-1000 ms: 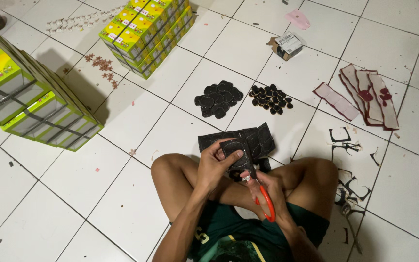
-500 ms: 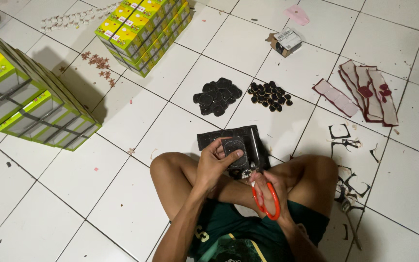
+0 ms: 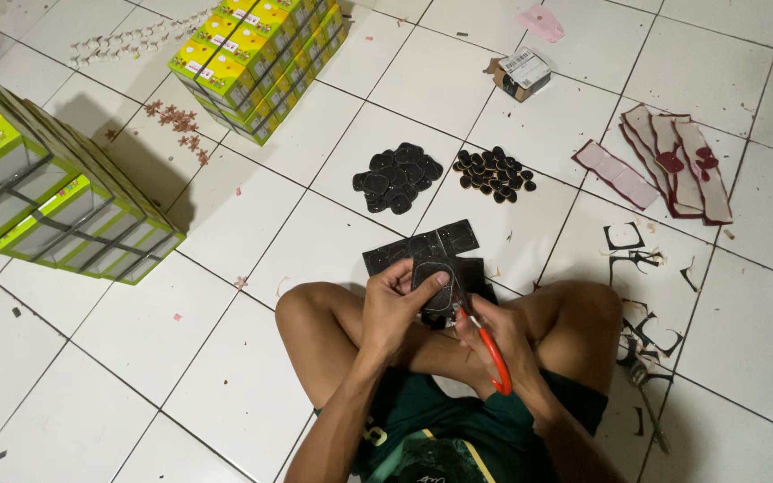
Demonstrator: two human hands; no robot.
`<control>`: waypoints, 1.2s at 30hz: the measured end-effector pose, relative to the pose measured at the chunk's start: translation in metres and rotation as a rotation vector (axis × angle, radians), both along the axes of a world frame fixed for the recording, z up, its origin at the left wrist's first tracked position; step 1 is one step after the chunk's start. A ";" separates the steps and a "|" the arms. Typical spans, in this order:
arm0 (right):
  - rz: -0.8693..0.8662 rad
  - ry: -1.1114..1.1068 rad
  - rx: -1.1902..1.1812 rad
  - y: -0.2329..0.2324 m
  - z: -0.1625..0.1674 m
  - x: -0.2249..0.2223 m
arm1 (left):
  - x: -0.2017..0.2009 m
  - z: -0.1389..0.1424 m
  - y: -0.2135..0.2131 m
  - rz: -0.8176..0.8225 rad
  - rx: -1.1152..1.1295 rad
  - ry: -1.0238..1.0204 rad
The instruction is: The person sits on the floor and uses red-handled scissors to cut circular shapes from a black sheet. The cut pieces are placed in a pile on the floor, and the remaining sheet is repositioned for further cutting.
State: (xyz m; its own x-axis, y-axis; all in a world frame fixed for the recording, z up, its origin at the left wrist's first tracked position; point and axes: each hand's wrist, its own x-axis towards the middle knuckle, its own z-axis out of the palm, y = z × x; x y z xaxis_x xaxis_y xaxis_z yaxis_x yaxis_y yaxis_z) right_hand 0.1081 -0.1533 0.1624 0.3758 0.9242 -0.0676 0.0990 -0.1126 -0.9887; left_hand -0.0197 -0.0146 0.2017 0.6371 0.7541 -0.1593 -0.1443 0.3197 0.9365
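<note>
Black cutout piece [image 3: 433,288], orange-handled scissors [image 3: 492,356]

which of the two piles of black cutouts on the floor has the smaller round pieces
The right-hand pile, nearer the maroon strips: its pieces are small and round, while the left pile holds larger, flatter ones.

2 black cutout piles [image 3: 397,177], 2 box stacks [image 3: 257,61], 1 scissors [image 3: 492,356], 2 hands [image 3: 400,309].

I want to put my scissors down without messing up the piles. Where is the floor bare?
Bare tiles lie left of the knee, below the boxes. Crowded: ahead by the black pieces and right among the scraps.
</note>
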 end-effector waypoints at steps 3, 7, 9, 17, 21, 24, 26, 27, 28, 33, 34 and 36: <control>-0.016 0.024 0.015 0.001 0.004 -0.002 | 0.001 0.003 -0.003 0.014 -0.016 -0.034; -0.017 0.069 0.003 0.001 0.005 -0.003 | 0.002 0.002 -0.005 0.008 -0.035 -0.077; -0.006 0.143 0.031 0.000 0.004 -0.004 | 0.002 0.000 -0.005 -0.001 -0.028 -0.081; -0.029 0.165 -0.009 -0.006 0.002 -0.002 | 0.000 -0.002 -0.002 -0.038 0.000 -0.099; -0.032 0.188 0.007 -0.007 -0.003 0.000 | -0.001 0.002 0.000 -0.039 0.044 -0.114; -0.042 0.261 -0.027 -0.009 -0.006 0.001 | -0.002 0.005 0.002 -0.052 0.065 -0.088; -0.043 0.290 -0.048 -0.009 -0.007 0.002 | -0.003 0.008 0.003 -0.050 0.092 -0.081; -0.041 0.285 -0.054 -0.010 -0.007 0.002 | -0.003 0.009 0.004 -0.057 0.099 -0.070; -0.039 0.281 -0.060 -0.010 -0.008 0.003 | -0.003 0.010 0.006 -0.064 0.106 -0.060; -0.046 0.218 -0.075 -0.013 -0.006 0.005 | -0.004 0.014 0.012 -0.107 0.099 -0.014; -0.052 0.230 -0.077 -0.012 -0.005 0.006 | -0.004 0.016 0.013 -0.116 0.102 -0.018; -0.045 0.193 -0.091 -0.014 -0.004 0.006 | -0.003 0.018 0.015 -0.138 0.119 -0.018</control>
